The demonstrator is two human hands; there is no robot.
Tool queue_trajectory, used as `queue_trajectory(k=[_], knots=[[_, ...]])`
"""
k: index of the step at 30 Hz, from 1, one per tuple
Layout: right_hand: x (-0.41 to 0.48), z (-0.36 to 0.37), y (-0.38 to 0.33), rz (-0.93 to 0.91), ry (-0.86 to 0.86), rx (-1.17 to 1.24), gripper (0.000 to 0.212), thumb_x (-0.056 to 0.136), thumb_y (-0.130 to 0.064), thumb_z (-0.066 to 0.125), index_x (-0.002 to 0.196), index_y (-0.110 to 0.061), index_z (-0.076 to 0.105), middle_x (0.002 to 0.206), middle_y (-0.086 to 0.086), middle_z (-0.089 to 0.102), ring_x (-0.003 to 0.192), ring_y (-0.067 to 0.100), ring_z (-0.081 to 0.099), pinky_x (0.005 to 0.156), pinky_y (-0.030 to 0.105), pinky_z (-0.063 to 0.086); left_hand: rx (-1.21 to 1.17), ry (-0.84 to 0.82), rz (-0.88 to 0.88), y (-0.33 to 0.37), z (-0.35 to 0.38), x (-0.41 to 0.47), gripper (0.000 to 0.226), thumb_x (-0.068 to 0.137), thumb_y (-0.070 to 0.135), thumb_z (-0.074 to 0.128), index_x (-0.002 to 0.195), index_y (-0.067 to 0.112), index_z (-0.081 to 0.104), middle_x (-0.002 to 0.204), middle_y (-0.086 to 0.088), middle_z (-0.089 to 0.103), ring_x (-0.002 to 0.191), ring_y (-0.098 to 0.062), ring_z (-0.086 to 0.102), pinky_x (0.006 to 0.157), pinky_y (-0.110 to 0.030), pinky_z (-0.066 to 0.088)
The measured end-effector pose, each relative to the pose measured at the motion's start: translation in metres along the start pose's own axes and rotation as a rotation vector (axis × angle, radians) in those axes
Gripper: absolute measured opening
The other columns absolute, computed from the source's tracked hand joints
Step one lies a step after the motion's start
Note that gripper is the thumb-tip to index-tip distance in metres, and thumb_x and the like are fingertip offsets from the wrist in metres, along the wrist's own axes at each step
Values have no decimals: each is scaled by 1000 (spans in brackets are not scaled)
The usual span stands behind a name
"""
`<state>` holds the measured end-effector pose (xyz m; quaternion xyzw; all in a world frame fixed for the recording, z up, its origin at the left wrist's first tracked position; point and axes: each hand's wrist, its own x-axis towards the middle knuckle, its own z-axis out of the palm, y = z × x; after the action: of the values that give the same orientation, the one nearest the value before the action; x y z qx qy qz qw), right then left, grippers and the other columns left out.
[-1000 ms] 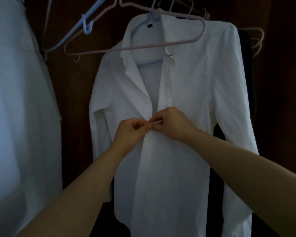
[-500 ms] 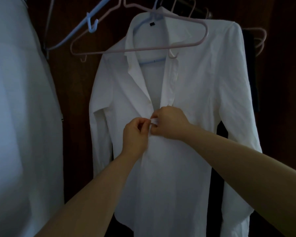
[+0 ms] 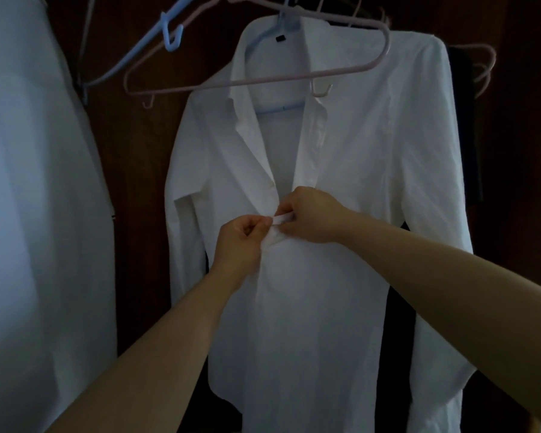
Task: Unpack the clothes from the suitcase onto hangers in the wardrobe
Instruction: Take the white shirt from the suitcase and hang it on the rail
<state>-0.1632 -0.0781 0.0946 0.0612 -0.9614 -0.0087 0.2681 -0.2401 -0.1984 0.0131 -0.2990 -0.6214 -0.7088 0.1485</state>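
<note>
A long white shirt (image 3: 350, 170) hangs on a pale blue hanger (image 3: 281, 25) inside the dark wooden wardrobe (image 3: 138, 145). Its collar lies open and the top of the front is unbuttoned. My left hand (image 3: 239, 242) pinches the left edge of the shirt front at chest height. My right hand (image 3: 310, 215) pinches the right placket edge just beside it, fingertips almost touching. The button between my fingers is hidden.
An empty pink hanger (image 3: 263, 79) hangs in front of the shirt's collar, with an empty blue hanger (image 3: 156, 39) to its left. More pink hangers (image 3: 484, 64) and a dark garment (image 3: 469, 126) hang at the right. A white garment (image 3: 35, 198) fills the left side.
Both hands stay at the same spot on the shirt front, fingers shifting slightly. The view has tilted a little, so the shirt sits lower and further right.
</note>
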Motion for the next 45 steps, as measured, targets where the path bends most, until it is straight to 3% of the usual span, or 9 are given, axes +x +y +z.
queue_trajectory(k=[4,9,13,17,23,27,34,41,45], knots=[[1,-8,-3,-16,-56,194,5,85,-21,67,81,-18,67,68,-13,53,61,1,52,57,13,36,-127,-58,-79,1,-9,4,17,90,22,64,98,10,72,91,-7,74,82,-18,69,79,-31,54],[3,-7,-2,74,-26,356,29,85,-30,70,60,-23,57,58,-7,52,47,-2,49,45,7,34,-309,-169,-181,-1,-13,5,26,90,25,62,107,6,71,105,-14,72,100,-26,68,94,-39,51],[6,-2,-4,79,-18,295,17,87,-28,66,80,-13,67,63,-4,57,55,4,50,55,18,40,-333,-195,-238,-2,-7,-2,25,87,17,65,109,7,69,103,-12,73,96,-24,68,87,-35,54],[5,19,1,-34,211,251,17,88,-13,62,103,-9,68,106,6,65,79,8,53,84,30,48,-226,-166,-332,-20,-8,-10,20,87,16,67,106,10,70,97,-7,74,92,-24,70,82,-35,56],[-19,60,4,-195,379,120,44,88,-3,54,130,-16,56,155,5,30,80,18,65,65,29,53,-144,-111,-414,-59,-5,-35,18,90,19,63,104,9,71,96,-4,75,91,-22,70,83,-36,56],[-40,90,9,-194,348,108,58,85,7,54,137,-17,50,159,7,21,66,20,63,53,30,54,-105,-67,-440,-78,0,-52,11,91,24,63,91,19,73,92,0,75,90,-19,70,84,-35,55],[-93,125,19,-62,222,223,46,90,5,49,133,-8,54,146,12,45,123,27,55,96,41,51,-104,53,-519,-98,15,-93,17,90,27,63,104,19,70,106,-3,70,98,-19,65,94,-38,52],[-163,116,14,108,-26,229,39,97,-9,43,134,-14,53,138,4,54,125,20,51,104,27,36,-86,286,-640,-71,37,-142,48,94,17,56,140,9,45,129,2,51,111,-15,51,99,-26,40],[-222,100,11,157,-65,253,38,98,-10,41,133,-15,55,133,4,58,119,19,56,102,25,41,-190,300,-791,-48,56,-188,40,92,13,52,129,-4,53,127,-16,58,114,-30,56,90,-36,48]])
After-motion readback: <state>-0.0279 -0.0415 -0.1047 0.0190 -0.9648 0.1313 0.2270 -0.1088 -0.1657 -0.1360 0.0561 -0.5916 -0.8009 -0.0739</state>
